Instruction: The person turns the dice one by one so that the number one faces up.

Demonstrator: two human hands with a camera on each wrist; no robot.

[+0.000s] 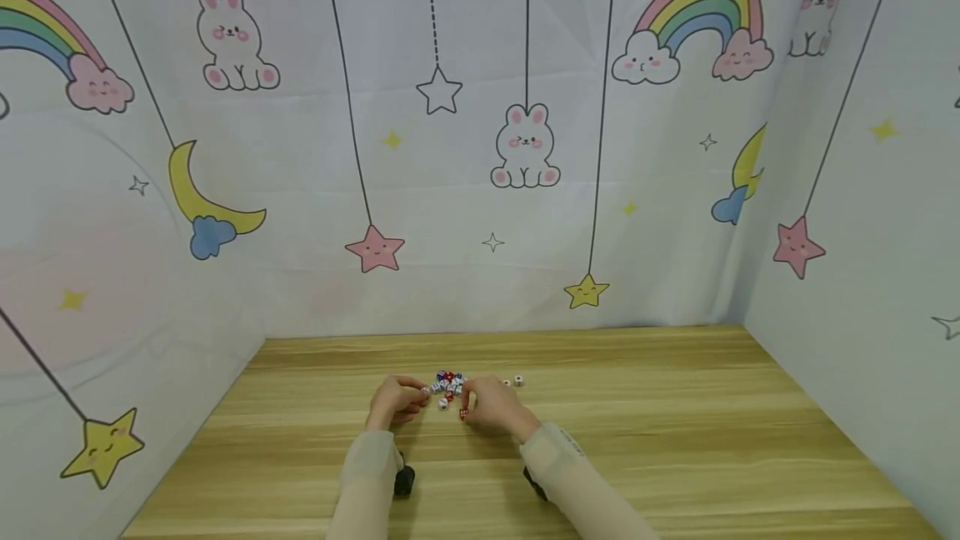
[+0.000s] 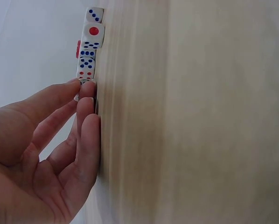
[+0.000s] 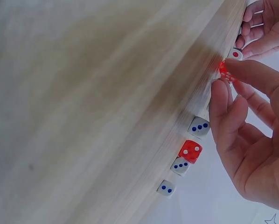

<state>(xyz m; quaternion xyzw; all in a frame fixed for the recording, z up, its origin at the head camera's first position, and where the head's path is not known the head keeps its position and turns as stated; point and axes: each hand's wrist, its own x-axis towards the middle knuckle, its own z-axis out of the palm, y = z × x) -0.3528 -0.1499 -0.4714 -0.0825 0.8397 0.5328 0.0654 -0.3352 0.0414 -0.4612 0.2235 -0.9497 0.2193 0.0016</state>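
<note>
In the head view my left hand (image 1: 396,401) pinches a white die (image 1: 425,391) at the left edge of a loose cluster of dice (image 1: 448,386). The left wrist view shows the thumb and fingertips around that die, mostly covering it, close to a row of white dice (image 2: 87,63). My right hand (image 1: 491,403) holds a red die (image 3: 225,71) with white dots between thumb and fingers, at the cluster's near right side. Between the hands, a white die (image 1: 443,404) and another red die (image 1: 449,396) lie on the table. The right hand hides part of the cluster.
Two white dice, one of them a separate die (image 1: 519,380), lie right of the right hand on the wood-grain table (image 1: 675,440). A patterned cloth backdrop (image 1: 465,290) encloses the table's back and sides. Dark wrist devices (image 1: 404,480) sit under both forearms.
</note>
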